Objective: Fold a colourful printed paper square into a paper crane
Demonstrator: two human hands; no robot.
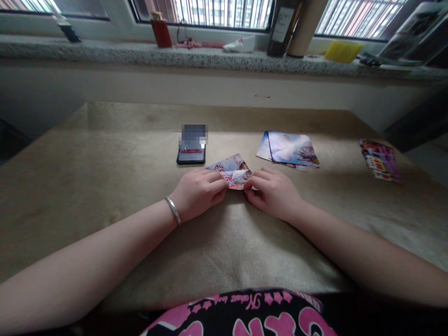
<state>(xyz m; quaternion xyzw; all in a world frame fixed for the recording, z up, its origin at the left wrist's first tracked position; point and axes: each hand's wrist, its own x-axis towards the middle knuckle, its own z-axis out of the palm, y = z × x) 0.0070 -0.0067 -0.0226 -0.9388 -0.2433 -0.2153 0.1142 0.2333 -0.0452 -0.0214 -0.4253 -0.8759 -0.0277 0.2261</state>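
A small printed sheet of coloured paper [232,171], partly folded, lies on the beige table cover [105,177] in front of me. My left hand [198,192], with a silver bracelet on its wrist, pinches the sheet's left edge with curled fingers. My right hand [273,192] presses and pinches its right edge, fingers curled too. Both hands rest on the table, close together with the paper between them.
A black phone [191,150] lies just beyond the folded sheet. A small stack of printed sheets [289,150] sits to the right, another printed sheet [380,160] farther right. The stone windowsill [196,57] holds a red cup [161,31], a dark bottle [283,27] and a yellow item [343,51].
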